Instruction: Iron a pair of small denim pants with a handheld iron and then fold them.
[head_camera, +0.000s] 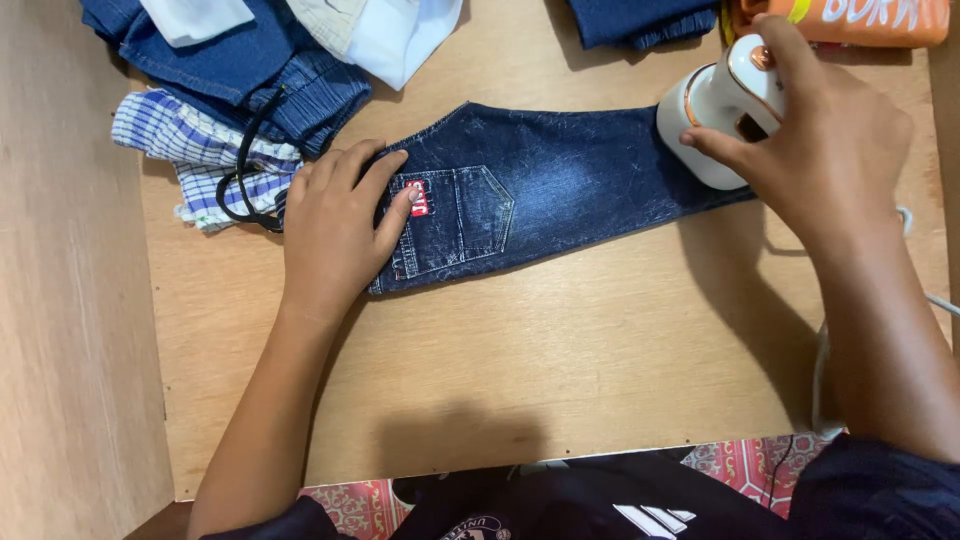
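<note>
Lying flat, dark faded jeans, red-tagged pocket, left hand pressing open-palmed, right hand gripping white iron

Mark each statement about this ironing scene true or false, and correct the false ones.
1. The right hand holds a small white iron. True.
2. The left hand lies flat on the dark jeans. True.
3. The jeans lie on a metal table. False: the board is wooden.
4. The iron rests on the checked cloth. False: it rests on the jeans.
5. The pocket lies beside the left hand. True.
</note>
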